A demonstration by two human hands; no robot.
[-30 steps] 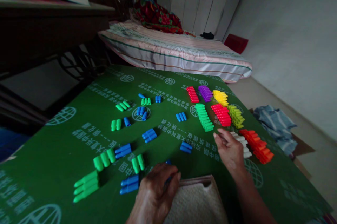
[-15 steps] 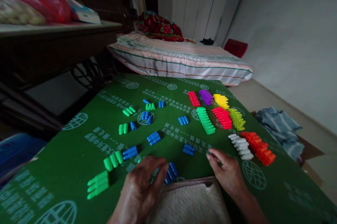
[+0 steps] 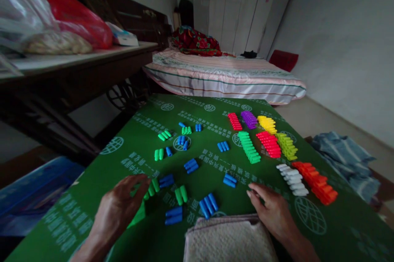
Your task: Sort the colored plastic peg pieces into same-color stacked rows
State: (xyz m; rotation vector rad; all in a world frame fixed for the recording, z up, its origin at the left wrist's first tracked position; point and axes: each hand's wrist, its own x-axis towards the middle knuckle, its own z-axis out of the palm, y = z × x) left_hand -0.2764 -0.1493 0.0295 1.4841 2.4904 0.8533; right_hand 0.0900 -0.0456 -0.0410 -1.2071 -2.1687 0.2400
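Note:
My left hand [image 3: 121,200] is over the left front of the green board [image 3: 123,241], its fingers and thumb loosely apart beside a group of small green plastic cylinders [image 3: 152,188]. It partly covers more green pieces [image 3: 139,214]. My right hand [image 3: 269,206] is open with fingers slightly bent, right of a blue group [image 3: 230,180], holding nothing. Between the hands lie three blue cylinders [image 3: 208,205], a blue pair [image 3: 174,215] and a green pair [image 3: 181,194]. Other blue [image 3: 191,165] and green [image 3: 164,135] groups are scattered farther back.
Tight rows of red [image 3: 268,144], white [image 3: 292,179] and orange [image 3: 315,182] pieces, among other colours, stand at the right. A folded beige cloth [image 3: 230,239] lies at the front edge. A bed [image 3: 227,74] is beyond, a sewing-machine table [image 3: 101,60] at left.
My left hand has moved left, from beside the blue trio to the green pieces, uncovering a green pair and a blue pair. My right hand stays about where it was. The view has shifted.

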